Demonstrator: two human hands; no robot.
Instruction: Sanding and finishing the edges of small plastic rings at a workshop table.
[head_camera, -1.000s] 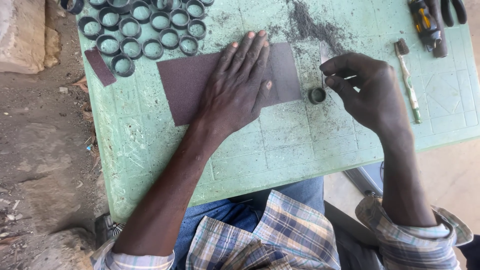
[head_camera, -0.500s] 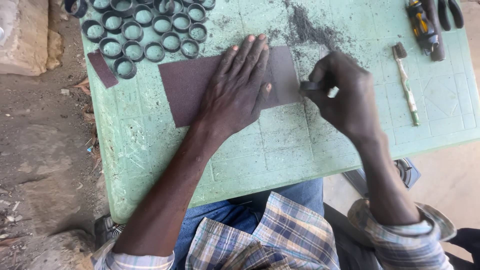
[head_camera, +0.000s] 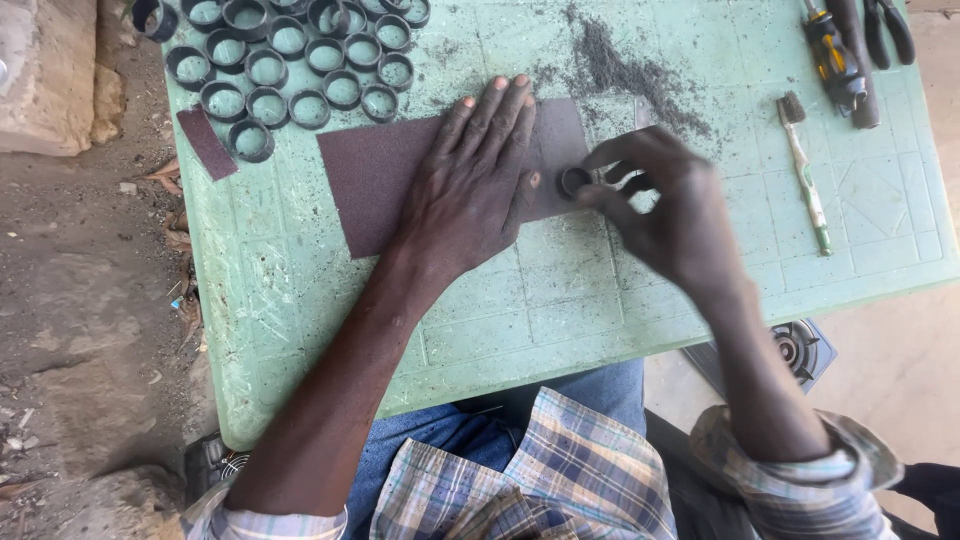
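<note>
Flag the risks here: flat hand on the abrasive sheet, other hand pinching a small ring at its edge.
1. The small dark ring sits at the brown abrasive sheet's right edge; it could run off onto the green table.
2. The left hand's thumb lies beside the ring and might get scraped.
3. The right hand only pinches it; it may slip.

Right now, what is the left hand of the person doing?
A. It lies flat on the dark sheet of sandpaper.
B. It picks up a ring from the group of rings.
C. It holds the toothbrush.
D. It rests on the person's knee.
A: the left hand lies flat with spread fingers on the sandpaper sheet, while the right hand holds a small ring at the sheet's edge.
</note>
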